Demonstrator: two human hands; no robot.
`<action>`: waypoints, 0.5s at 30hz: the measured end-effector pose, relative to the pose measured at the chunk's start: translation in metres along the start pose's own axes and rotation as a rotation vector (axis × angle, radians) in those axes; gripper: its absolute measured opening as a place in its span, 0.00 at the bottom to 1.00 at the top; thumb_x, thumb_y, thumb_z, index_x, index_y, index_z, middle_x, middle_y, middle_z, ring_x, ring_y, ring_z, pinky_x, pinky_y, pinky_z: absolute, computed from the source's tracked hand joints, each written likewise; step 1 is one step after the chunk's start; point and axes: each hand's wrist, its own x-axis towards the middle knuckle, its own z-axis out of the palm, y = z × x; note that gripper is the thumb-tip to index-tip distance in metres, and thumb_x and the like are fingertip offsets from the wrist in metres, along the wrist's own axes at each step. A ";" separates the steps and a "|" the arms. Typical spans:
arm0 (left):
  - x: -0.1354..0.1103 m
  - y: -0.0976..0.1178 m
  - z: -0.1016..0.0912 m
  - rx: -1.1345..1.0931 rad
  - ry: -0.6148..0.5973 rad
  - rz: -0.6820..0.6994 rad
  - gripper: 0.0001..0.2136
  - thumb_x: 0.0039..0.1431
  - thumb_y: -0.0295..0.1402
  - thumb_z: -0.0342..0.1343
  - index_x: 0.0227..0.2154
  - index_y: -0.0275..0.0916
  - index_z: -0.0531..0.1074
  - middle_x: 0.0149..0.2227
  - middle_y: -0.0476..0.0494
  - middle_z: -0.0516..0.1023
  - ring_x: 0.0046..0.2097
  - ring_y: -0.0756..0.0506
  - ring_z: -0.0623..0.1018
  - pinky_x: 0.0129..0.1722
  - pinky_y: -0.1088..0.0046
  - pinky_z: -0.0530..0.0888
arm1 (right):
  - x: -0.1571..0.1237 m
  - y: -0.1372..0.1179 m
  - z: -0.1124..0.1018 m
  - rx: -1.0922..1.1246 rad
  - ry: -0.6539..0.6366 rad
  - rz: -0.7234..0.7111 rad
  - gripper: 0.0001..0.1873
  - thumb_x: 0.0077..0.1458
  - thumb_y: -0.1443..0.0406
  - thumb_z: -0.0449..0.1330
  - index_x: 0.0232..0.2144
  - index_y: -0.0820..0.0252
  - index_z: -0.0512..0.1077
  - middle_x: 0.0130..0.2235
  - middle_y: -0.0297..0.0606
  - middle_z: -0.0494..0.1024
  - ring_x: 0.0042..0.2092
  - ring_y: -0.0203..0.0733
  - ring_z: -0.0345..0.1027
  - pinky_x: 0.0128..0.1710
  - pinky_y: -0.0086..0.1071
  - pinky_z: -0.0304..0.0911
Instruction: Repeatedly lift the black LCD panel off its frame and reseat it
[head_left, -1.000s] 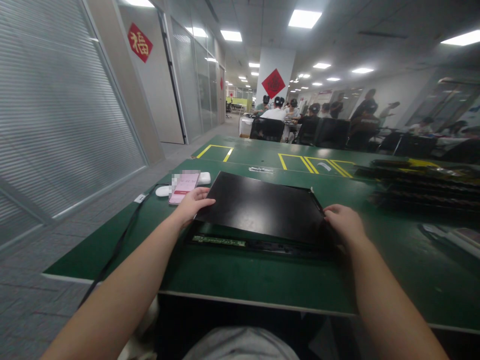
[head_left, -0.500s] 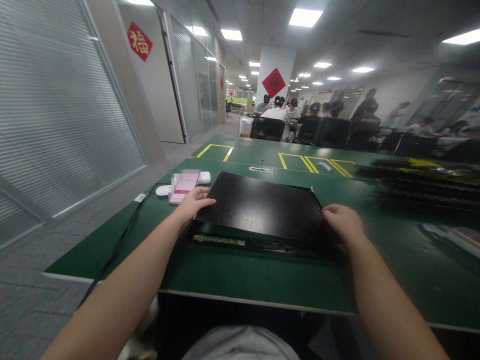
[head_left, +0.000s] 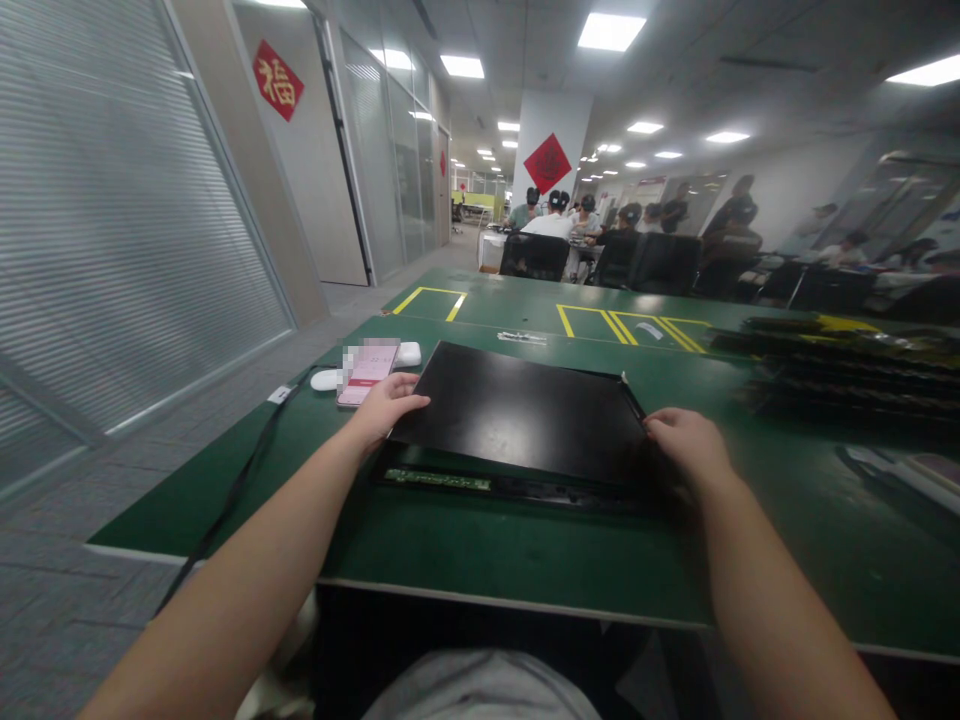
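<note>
A flat black display panel lies on the green table, its near edge raised over a thin strip with a green circuit board. My left hand grips the panel's left edge, thumb on top. My right hand is closed on the panel's right near corner.
A phone with a pink screen and two small white devices lie left of the panel; a black cable hangs off the table edge. Stacks of dark panels sit at the right. Several people sit at far tables.
</note>
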 end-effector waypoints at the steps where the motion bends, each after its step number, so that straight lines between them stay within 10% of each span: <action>1: 0.000 0.000 0.000 0.001 0.001 -0.004 0.24 0.35 0.27 0.71 0.39 0.36 0.72 0.32 0.44 0.83 0.30 0.45 0.81 0.30 0.71 0.76 | 0.000 0.001 0.000 0.003 -0.002 0.002 0.17 0.49 0.60 0.56 0.37 0.53 0.81 0.38 0.42 0.82 0.39 0.49 0.73 0.33 0.34 0.60; 15: 0.002 -0.001 -0.001 0.028 0.006 -0.010 0.25 0.36 0.27 0.70 0.41 0.35 0.71 0.30 0.46 0.82 0.29 0.45 0.81 0.30 0.71 0.76 | 0.009 0.013 0.009 0.048 0.029 -0.029 0.17 0.49 0.60 0.56 0.37 0.55 0.82 0.33 0.42 0.81 0.35 0.46 0.74 0.35 0.33 0.64</action>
